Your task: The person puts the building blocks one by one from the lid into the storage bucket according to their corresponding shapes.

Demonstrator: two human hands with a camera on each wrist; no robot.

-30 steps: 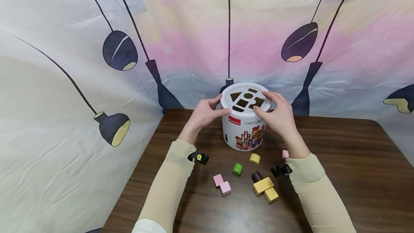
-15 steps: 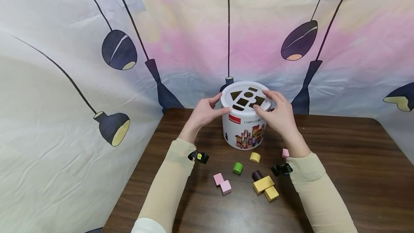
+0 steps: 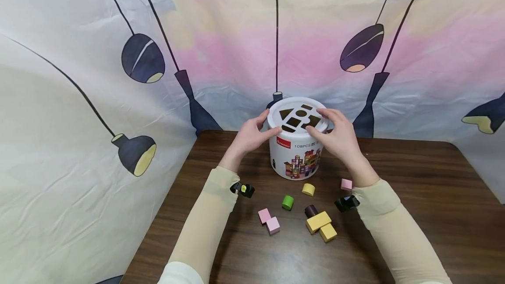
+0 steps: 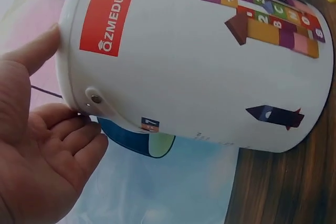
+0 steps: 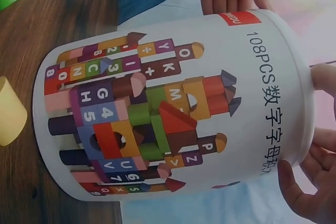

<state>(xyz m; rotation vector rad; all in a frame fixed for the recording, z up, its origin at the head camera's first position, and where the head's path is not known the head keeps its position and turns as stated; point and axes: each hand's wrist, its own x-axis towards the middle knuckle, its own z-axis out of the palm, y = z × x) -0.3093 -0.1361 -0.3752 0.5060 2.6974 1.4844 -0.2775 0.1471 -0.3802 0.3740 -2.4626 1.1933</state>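
Between the fingertips of both hands, as I look through the head camera, sits the white, plastic-looking round lid (image 3: 309,112) with dark shaped cut-outs, atop the white cylindrical bucket (image 3: 296,154) printed with toy blocks. The left hand (image 3: 251,136) grips the rim from its side, thumb and forefinger set wide; the right hand (image 3: 340,138) mirrors it, thumb laid near a cut-out. I judge the opposed grips balance each other and steady the bucket, upright on the dark brown wood-grain table (image 3: 414,196). Nearer me than the fingers lie the yellow half-round block (image 3: 308,189), the green cylinder (image 3: 287,202) and other small blocks, all outside the grip. The cut-outs look black, so I can't tell what the bucket contains.

From the left wrist, I see the thumb pressed to the rim and the other fingers curled beside it, near the small metal rivet (image 4: 96,99). Whether any tip hooks under the edge, I can't make out.

On the right wrist's view, the right hand's fingertips meet the rim, with the palm cut off by the frame. Printed characters run out of sight beside those fingers, and the left hand is cropped opposite.
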